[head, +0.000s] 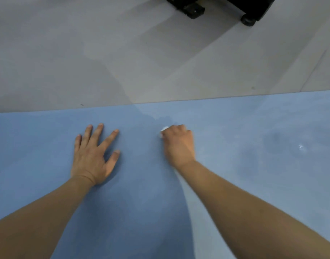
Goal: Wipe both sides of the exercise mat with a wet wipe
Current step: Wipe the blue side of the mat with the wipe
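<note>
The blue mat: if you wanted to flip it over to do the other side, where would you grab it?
Probably the far long edge of the exercise mat, come at from above. It lies flat and thin on the grey floor, so fingers must slip under that exposed straight edge and pinch it. The left hand, resting flat and free, is nearer for that; the right hand grips the wet wipe.

The wet wipe [162, 131] is mostly hidden inside the right hand [178, 144]; the mat [235, 128] runs off three edges.

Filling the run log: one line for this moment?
left hand flat on blue mat | right hand grips wet wipe, pressing mat | phase: wiping
</note>
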The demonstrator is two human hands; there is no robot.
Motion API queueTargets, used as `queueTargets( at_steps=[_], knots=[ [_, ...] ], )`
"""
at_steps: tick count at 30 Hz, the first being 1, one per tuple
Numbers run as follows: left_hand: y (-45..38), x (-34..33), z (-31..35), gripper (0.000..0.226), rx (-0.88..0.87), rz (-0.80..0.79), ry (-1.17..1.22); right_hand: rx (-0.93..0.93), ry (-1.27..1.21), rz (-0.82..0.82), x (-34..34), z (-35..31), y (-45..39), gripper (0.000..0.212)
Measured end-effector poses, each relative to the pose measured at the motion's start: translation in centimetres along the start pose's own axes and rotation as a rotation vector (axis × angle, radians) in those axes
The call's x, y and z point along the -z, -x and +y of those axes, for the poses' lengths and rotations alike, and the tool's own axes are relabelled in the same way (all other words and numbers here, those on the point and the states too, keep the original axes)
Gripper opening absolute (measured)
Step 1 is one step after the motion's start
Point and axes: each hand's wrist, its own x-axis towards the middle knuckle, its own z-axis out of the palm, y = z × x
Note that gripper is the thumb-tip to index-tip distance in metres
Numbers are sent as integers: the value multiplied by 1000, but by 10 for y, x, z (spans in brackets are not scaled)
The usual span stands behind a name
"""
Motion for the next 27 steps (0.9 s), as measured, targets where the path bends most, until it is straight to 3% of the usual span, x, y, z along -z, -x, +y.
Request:
queueTargets(
  at_steps=[3,5,8,11,14,16,18,19,21,24,27],
  knots=[
    [1,0,1,78,12,-34,-59,125,-78,-61,-3,-44,28,9],
    [1,0,3,88,35,-57,-88,138,-79,-61,3,-38,35,12],
    [-1,7,7,98,75,-108,-96,103,3,-37,20,18,38,9],
    [-5,19,8,99,96,-204,-92,-70,94,18,46,96,50,7],
    [-7,30,22,92,109,-275,-93,-299,138,-33,71,146,63,13],
    [-5,32,40,73,83,-239,-54,-385,153,-68,69,150,61,17],
    [2,32,64,53,-23,-172,-33,-470,128,-96,59,138,55,23],
    [7,31,77,54,-84,-159,-3,-504,108,-92,57,131,54,26],
    [20,28,103,67,-141,-261,54,-536,72,-88,55,121,56,26],
    [32,28,123,124,-100,-544,-68,-479,-35,-39,53,93,69,20],
    [34,34,129,157,-117,-668,-201,-364,-261,-53,37,28,89,18]
  ],
)
